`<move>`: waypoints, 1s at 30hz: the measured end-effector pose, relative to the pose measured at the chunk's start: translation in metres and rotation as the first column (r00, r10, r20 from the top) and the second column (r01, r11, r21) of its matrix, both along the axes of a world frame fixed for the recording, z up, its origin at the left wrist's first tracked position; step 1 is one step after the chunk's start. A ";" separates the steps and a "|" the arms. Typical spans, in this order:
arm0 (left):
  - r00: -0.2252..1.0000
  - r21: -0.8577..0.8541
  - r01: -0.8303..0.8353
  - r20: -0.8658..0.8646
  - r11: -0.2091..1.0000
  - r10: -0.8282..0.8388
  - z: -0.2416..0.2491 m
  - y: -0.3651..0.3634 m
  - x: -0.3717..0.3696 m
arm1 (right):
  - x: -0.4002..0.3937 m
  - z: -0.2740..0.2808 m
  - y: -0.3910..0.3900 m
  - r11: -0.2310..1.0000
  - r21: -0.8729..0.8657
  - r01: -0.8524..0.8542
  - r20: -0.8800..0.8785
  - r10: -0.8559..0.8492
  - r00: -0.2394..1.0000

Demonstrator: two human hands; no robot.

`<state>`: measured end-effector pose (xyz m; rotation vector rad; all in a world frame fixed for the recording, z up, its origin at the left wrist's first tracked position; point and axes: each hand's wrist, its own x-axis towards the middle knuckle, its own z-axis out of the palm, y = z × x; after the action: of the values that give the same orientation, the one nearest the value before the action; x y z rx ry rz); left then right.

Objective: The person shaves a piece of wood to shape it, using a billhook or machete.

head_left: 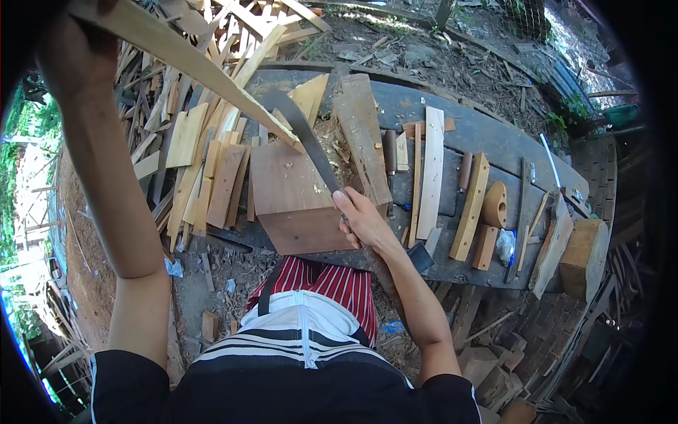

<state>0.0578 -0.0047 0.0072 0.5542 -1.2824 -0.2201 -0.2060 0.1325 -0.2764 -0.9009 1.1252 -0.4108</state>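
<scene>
At the upper left, my left hand (79,62) is raised and closed around the upper end of a long pale wooden strip (194,65). The strip slants down to the right, its lower end over a large wooden block (300,230). My right hand (366,218) grips a machete (316,150) with a dark, broad blade. Its long handle runs back under my right forearm. Beside the strip's lower end, the blade points up and away from me, overlapping the block's top in this view. Wood chips lie on the block.
Cut wooden pieces (205,162) crowd the left side, with a scrap pile behind. A thick board (360,127) leans right of the block. On the dark bench (402,99) lie a pale slat (430,173), a drilled wooden bar (470,208) and a rounded wooden piece (495,205).
</scene>
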 end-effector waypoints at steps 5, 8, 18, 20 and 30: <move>0.999 0.013 -0.018 0.039 1.000 0.018 -0.019 -0.001 0.006 | -0.002 0.097 -0.006 0.692 -0.709 0.136 0.002 -0.191 0.982; 1.000 0.101 -0.022 -0.007 0.995 0.023 -0.011 0.006 -0.007 | 0.008 0.087 0.002 0.454 -0.857 0.244 0.126 -0.276 0.953; 0.884 0.217 0.462 -0.034 0.860 -0.467 -0.002 0.010 0.038 | 0.001 -0.014 0.000 0.975 -0.199 -0.098 -0.243 0.048 0.969; 0.895 0.215 0.426 0.041 0.879 -0.444 -0.007 0.013 0.030 | 0.000 0.027 -0.007 0.981 -0.191 -0.035 -0.111 0.014 0.994; 0.896 0.229 0.440 -0.052 0.868 -0.440 -0.008 0.008 0.055 | 0.026 -0.031 0.017 0.795 -0.542 -0.272 -0.569 -0.109 0.815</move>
<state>0.1132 0.0035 -0.0011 0.4535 -1.3829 -0.7637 -0.1800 0.1499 -0.3073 -1.7319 1.5350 -0.4427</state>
